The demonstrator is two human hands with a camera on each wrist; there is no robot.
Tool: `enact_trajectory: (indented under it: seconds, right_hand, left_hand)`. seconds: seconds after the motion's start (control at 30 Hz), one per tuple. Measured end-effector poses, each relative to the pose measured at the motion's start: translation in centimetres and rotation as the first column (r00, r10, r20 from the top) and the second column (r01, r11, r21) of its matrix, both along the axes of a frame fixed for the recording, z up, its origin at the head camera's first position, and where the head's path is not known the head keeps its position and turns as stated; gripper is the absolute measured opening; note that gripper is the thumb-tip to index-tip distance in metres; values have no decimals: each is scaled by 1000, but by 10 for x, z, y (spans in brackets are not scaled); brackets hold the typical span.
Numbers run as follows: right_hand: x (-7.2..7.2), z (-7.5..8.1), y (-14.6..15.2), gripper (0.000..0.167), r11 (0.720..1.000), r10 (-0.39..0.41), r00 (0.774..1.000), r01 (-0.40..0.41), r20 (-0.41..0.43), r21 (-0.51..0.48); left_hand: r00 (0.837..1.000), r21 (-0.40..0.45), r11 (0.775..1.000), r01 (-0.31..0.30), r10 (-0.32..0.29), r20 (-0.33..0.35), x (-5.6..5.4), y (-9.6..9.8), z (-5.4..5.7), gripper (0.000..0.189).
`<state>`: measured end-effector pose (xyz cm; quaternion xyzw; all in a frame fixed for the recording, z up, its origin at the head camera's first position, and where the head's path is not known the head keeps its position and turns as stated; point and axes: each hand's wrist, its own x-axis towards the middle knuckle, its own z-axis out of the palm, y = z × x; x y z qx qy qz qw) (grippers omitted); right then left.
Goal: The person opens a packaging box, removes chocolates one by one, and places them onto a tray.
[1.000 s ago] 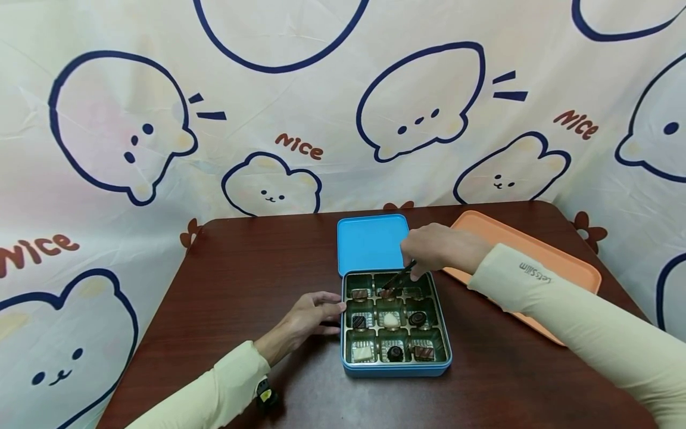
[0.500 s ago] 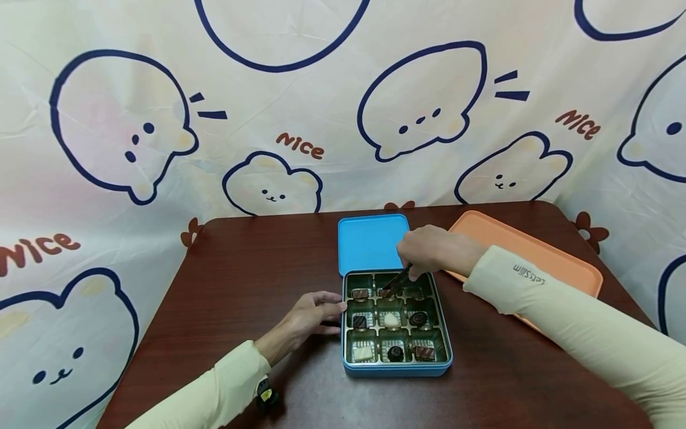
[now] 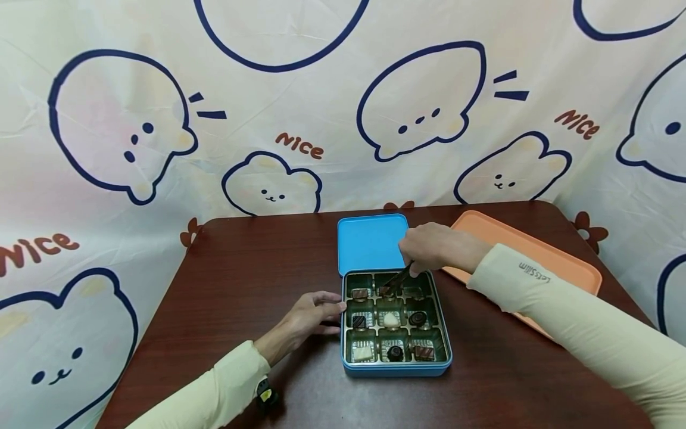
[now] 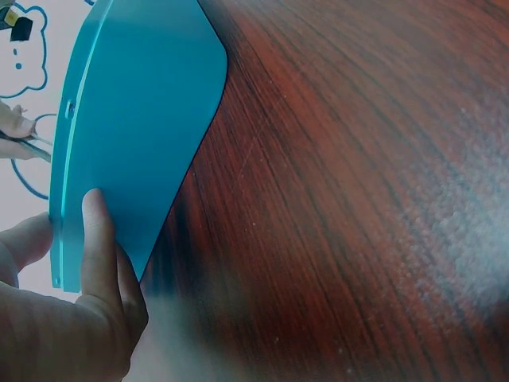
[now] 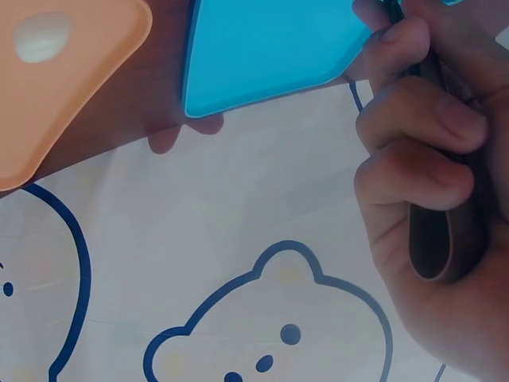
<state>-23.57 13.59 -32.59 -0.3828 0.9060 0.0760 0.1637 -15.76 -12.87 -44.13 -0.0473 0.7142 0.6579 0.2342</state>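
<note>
Barely shifted, tongs point(image 3: 399, 277) slant leftward into the tin point(image 3: 396, 370), right hand point(image 3: 427, 246) gripping them, left hand point(image 3: 304, 319) unclenched against it.

We are facing a pale cloth backdrop point(image 3: 321, 101) where blue-outlined bears point(image 3: 271, 193) and reddish "Nice" lettering point(image 3: 299, 146) are repeating, while light is glinting off the dark red-brown worktop point(image 3: 257, 256) before it.

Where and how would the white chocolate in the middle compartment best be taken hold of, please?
I'd grip the white chocolate by its opposite sides, coming from directly above, probably with the tongs in the right hand: it sits low in its compartment, walled all round and open only at the top.
</note>
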Motion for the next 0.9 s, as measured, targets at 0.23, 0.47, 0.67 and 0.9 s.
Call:
enact_trajectory:
  seconds: [0.23,0.47,0.67,0.9]
  right_hand:
    - [-2,13,6,46,999,-26,997,28,78,-29]
    - [-5,34,13,28,995,-70,987,78,142,-54]
    - [-8,51,25,16,988,-95,982,113,165,-104]
    - [-21,59,50,13,977,-151,980,168,132,-128]
  left_hand:
    - [1000,7,1000,1,-1,2,0,1,0,44]
    - [1000,-2,1000,2,-2,0,1,0,1,44]
    - [1000,-10,1000,3,-2,2,0,-1,0,44]
    - [1000,-7,1000,2,-2,5,0,0,0,44]
